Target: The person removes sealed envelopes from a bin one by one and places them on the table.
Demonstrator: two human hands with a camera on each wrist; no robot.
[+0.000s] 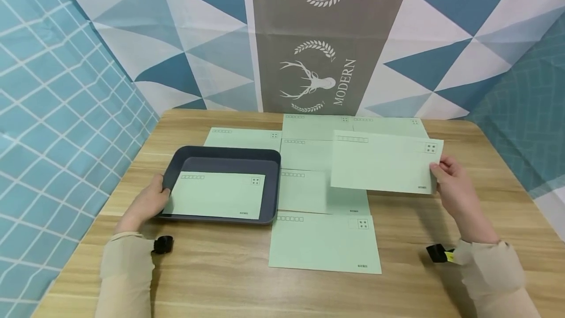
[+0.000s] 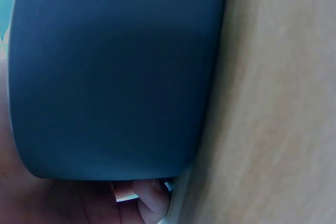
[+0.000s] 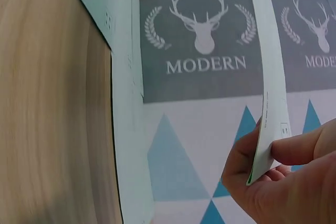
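Head view: right hand (image 1: pixel 450 180) at right of frame pinches the right end of a pale green envelope (image 1: pixel 384 161), thumb on the front, fingers behind, lifting it clear of the wooden table (image 1: pixel 220 278) w/ its face toward the camera. Right wrist view shows same grip from the edge: thumb and fingertips (image 3: pixel 299 150) clamp the envelope's (image 3: pixel 268 103) lower corner, paper standing nearly edge-on vs. the deer-print backdrop (image 3: pixel 205 40).

Left hand (image 1: pixel 147 200) at centre-left grips the left rim of a dark grey tray (image 1: pixel 220 153), fingers curled over the edge. Left wrist view is mostly the tray's (image 2: pixel 115 77) outer wall, close up & blurred; a fingertip shows under its lower edge.

Inside the tray lies one green envelope (image 1: pixel 216 195), flat, face up. More envelopes lie spread on the table to the right of the tray & behind it, overlapping in the frame's centre; nearest one (image 1: pixel 324 242) sits alone at lower centre, just right of the tray's front corner. Patterned blue-white cloth (image 1: pixel 66 112) lines the left side.
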